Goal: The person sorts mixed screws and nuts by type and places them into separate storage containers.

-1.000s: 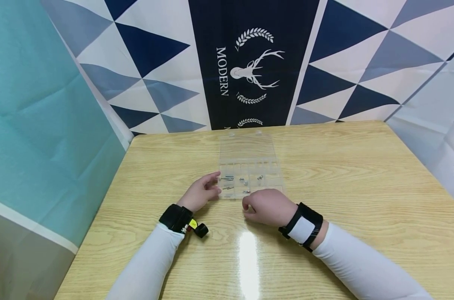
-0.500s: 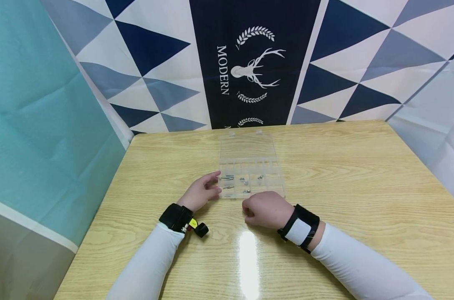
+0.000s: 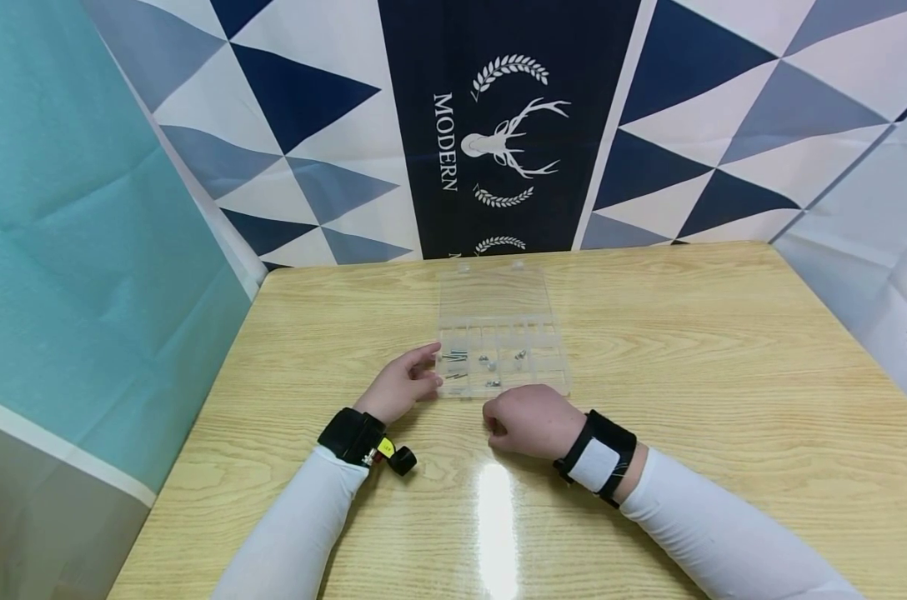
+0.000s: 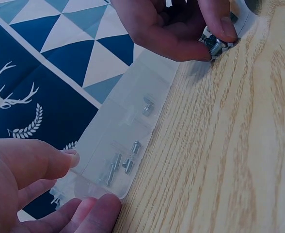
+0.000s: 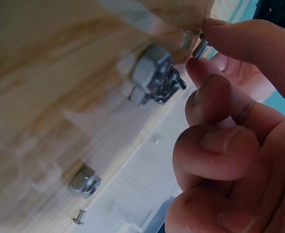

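Observation:
A clear plastic compartment box (image 3: 547, 362) lies on the table with its lid (image 3: 493, 292) folded open to the back. My left hand (image 3: 403, 385) grips the box's left end, thumb at the top edge and fingertips at the near corner. In the left wrist view, screws (image 4: 114, 167) lie in its end compartments. My right hand (image 3: 536, 421) is in front of the box. Between thumb and index finger it pinches a small screw (image 5: 200, 47), while its other fingers curl inward. Close by, a nut (image 5: 152, 65) sits clustered with small screws (image 5: 170, 87).
Another nut (image 5: 84, 182) and a small screw (image 5: 79, 217) lie beside the box in the right wrist view. The wooden table (image 3: 724, 375) ends at the back against a patterned cloth (image 3: 326, 125). A teal cloth (image 3: 71, 208) hangs at the left.
My right hand has shifted slightly down, toward the near side, and uncovered more of the box's front edge. My left hand has stayed at the box's left end.

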A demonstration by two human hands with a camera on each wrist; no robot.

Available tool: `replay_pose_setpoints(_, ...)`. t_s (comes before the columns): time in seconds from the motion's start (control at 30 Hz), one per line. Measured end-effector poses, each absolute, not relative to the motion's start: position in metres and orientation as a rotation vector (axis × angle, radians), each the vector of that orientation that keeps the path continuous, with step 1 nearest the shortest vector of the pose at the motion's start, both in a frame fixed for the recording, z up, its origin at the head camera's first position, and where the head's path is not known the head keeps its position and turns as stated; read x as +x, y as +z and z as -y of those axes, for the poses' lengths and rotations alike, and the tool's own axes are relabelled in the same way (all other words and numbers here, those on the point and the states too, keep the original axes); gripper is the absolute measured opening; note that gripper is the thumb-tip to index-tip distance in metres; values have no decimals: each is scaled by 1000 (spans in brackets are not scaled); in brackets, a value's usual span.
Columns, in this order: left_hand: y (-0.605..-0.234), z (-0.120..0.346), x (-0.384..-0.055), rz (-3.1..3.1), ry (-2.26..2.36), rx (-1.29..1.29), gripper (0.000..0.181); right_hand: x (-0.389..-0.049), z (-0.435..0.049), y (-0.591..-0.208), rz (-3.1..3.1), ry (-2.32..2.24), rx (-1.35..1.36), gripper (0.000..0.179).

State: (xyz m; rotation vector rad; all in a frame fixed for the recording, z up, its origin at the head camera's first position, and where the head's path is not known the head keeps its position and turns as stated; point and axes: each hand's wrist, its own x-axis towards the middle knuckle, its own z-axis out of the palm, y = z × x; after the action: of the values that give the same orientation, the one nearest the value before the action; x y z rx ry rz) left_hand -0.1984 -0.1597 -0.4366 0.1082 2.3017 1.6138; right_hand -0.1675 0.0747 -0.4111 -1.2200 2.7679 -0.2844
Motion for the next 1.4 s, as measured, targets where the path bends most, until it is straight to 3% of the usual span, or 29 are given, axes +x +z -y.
replay_pose_setpoints(0.67,-437,160,-198,-2306,1598,114,57,-180,-85,-397,-2792,-318,-1131,8)
replay_pose_setpoints(1.4,-437,159,-198,-2326,1590,114,57,-241,-127,-395,-2956,-494,-746,17)
